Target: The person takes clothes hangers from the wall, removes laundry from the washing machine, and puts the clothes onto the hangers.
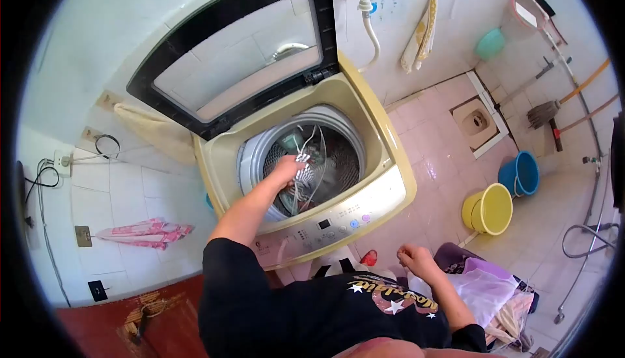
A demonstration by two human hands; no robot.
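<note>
My left hand [284, 171] reaches into the open drum [355, 138] of a top-loading washing machine [390, 192]. Its fingers are closed on a black-and-white striped cloth [303, 173] with thin pale straps or strings trailing from it. Other wet laundry lies lower in the drum, partly hidden by my hand and the cloth. In front of my body, to the right of the machine, my right hand [415, 260] hangs with its fingers curled in and nothing visible in them. The machine's dark-framed lid [319, 19] stands raised behind the drum.
A yellow bucket [488, 209] and a blue bucket [519, 173] stand on the tiled floor at right. Beyond them is a squat toilet [474, 121]. A purple basket [456, 258] with laundry sits near my right arm. A pink cloth [146, 233] hangs on the left wall.
</note>
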